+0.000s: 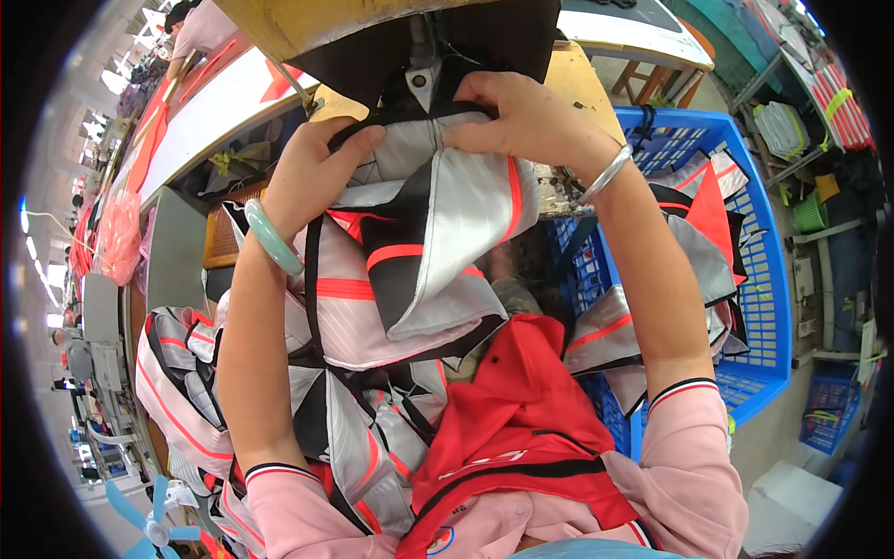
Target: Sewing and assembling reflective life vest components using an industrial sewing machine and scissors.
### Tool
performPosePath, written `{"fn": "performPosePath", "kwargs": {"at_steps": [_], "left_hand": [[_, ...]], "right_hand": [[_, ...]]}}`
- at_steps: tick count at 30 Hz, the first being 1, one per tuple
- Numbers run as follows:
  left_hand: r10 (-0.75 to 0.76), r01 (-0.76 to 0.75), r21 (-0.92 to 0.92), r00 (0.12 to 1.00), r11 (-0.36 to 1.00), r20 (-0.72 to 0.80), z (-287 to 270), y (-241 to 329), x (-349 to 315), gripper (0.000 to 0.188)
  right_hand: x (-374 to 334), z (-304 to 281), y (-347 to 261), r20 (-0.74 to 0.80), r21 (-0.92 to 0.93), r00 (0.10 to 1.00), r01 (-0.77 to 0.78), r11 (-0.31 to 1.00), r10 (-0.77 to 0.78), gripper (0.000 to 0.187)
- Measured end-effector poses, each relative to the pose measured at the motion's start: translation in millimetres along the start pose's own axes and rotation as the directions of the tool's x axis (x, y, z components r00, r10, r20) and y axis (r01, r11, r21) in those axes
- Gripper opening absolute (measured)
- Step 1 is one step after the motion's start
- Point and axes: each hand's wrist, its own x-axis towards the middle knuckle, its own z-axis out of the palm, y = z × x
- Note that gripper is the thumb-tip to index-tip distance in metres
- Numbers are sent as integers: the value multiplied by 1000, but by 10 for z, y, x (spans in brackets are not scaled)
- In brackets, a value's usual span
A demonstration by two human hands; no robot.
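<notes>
Both hands hold the black-bound top edge of a sewn fabric piece, grey with black panels and bright red-orange strips. My left hand pinches its left corner, thumb on top. My right hand grips the right side of that edge, with thumb and fingers closed on it. The edge lies just below the metal needle-bar end of a sewing machine; the needle and foot cannot be made out clearly. The rest of the piece hangs in folds toward my lap, over more grey, black and red fabric.
On the right stands a blue plastic crate holding similar fabric pieces. My red apron covers my lap. A long white table stretches away at left, where another person leans over. A blue fan is at lower left.
</notes>
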Motion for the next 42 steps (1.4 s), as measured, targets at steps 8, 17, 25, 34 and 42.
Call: {"fn": "performPosePath", "kwargs": {"at_steps": [8,17,25,34,42], "left_hand": [[46,-38,78,993,996,-109,-67,-68,82,38],[93,-122,45,905,991,415,436,440,-322,30],[270,-112,-473,921,874,280,1031,479,-787,31],[-203,212,34,865,977,458,707,23,-1718,26],[-139,201,-315,968,927,209,315,123,-1549,18]], "right_hand": [[1,-83,26,-18,99,1000,14,995,-13,36],[-1097,-26,-744,-161,-299,957,187,936,-243,60],[-1359,229,-597,-7,-513,999,34,858,-44,71],[-1383,14,-408,86,-558,988,155,815,-129,17],[-1306,-215,-436,8,-363,985,161,918,-170,25]]}}
